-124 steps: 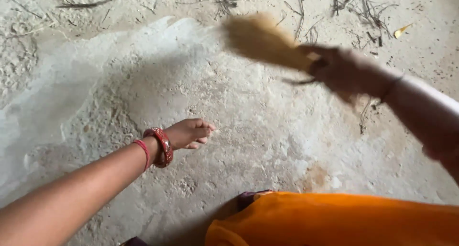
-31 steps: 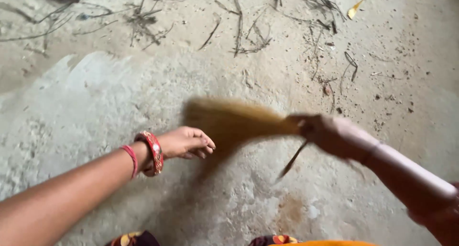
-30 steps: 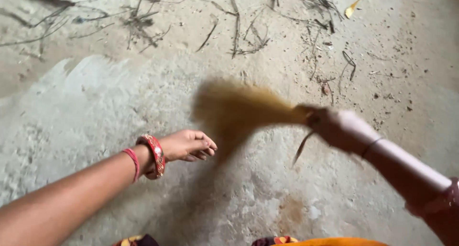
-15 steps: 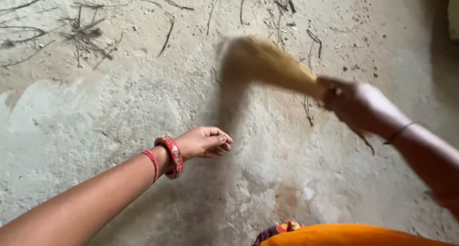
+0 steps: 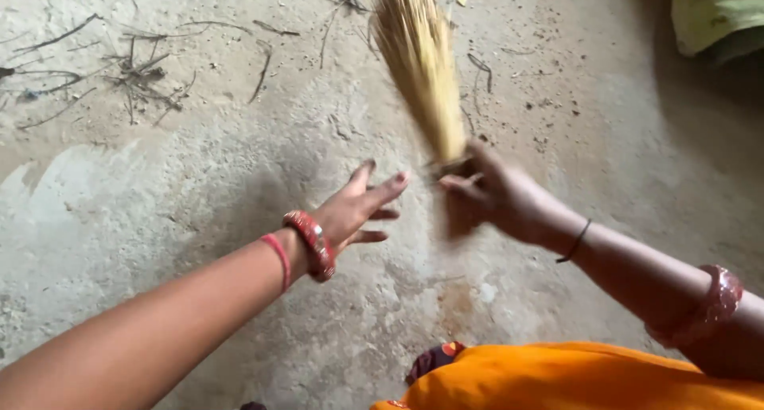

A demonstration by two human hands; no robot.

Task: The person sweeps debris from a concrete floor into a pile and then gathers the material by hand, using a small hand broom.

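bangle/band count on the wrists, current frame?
4. Left wrist: a wide red bangle and a thin red band. Right arm: a thin black band at the wrist, a wide reddish bangle further up. Others may sit out of frame.

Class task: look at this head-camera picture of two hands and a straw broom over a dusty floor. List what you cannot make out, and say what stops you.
1. The broom: its bristles are motion-blurred, and its tip is cut off by the top edge.
2. The broom's grip end: hidden inside the right hand.
3. The pale green thing: cut off by the top right corner, kind unclear.
4. The floor under the left hand: whether the palm touches it cannot be told.
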